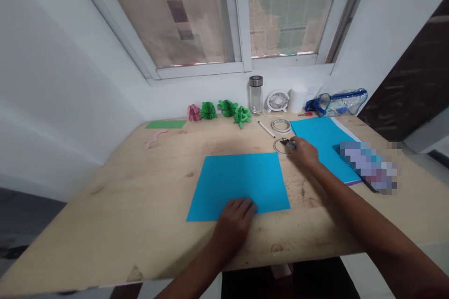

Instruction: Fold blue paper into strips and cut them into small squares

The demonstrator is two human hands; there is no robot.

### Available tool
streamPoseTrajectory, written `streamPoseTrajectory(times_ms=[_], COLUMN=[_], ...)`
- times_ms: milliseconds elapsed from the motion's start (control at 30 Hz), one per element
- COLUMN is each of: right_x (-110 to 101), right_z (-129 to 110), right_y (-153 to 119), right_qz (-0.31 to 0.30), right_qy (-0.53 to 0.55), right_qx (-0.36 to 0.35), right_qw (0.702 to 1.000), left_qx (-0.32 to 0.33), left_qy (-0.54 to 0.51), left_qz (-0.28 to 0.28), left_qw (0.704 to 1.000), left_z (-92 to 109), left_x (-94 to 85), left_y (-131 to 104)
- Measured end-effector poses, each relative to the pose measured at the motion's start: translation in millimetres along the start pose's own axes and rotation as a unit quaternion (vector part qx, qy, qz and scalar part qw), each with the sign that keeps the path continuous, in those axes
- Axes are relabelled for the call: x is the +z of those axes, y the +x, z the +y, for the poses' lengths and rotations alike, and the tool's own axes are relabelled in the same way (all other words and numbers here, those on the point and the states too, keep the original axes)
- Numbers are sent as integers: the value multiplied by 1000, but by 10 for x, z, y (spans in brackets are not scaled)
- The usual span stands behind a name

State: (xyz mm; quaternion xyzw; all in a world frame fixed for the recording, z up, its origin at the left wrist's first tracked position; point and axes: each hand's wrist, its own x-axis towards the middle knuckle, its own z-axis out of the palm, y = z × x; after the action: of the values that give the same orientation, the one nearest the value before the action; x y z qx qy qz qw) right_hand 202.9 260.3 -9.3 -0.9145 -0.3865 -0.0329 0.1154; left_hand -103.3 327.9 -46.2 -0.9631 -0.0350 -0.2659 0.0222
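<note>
A sheet of blue paper (pixel 242 180) lies flat on the wooden table in front of me. My left hand (pixel 235 219) rests on its front edge, palm down, with the fingers lying loosely on the paper. Farther right, my right hand (pixel 304 153) is closed around a small grey-and-black tool (pixel 290 144), too small and partly covered to name surely. Its tip lies over a thin tape roll (pixel 275 146), which my fingers partly hide. Just behind is a second, thicker tape roll (pixel 281 125). A white pen (pixel 266 129) lies to the left of the rolls.
More blue sheets (pixel 315 135) lie at the right, with a blurred flat object (pixel 368 168) across them. Along the wall stand green paper shapes (pixel 228 108), a pink one (pixel 193 112), a glass bottle (pixel 256 97), a small fan (pixel 278 101) and a clear pouch (pixel 345 103). Green paper (pixel 166 124) lies far left.
</note>
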Motion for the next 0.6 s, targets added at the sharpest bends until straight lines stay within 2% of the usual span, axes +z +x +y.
streamPoseTrajectory(times_ms=[100,233,267,333,367,400,467,600], right_x=[-22,-166,-216,-311,-348,-374,-386,-287], right_z=[-56,-124,-151,-218,-252,-281,-305,-192], right_y=[-76,-583,-754,-1085,-1228,-1345,-1496,-1514], right_qz=[31,38,19,-54,-87,-108,-141,-175], right_qy=[18,60,83,164,173,168,147,171], right_qx=[-33,-128,-183,-358,-396,-412,-391,-307], right_qw=[999,989,979,917,898,889,898,919], left_qx=[-6,-18,-18,-13,-11,-10,-9,-49], left_qy=[-1,-16,-20,-34,-43,-51,-63,-85], left_qz=[-7,-59,-75,-101,-110,-117,-135,-202], left_qw=[1000,998,997,994,993,992,989,974], left_z=[-18,18,42,101,132,161,192,72], left_x=[10,-46,-72,-128,-155,-180,-232,-422], left_y=[7,84,110,159,179,195,209,162])
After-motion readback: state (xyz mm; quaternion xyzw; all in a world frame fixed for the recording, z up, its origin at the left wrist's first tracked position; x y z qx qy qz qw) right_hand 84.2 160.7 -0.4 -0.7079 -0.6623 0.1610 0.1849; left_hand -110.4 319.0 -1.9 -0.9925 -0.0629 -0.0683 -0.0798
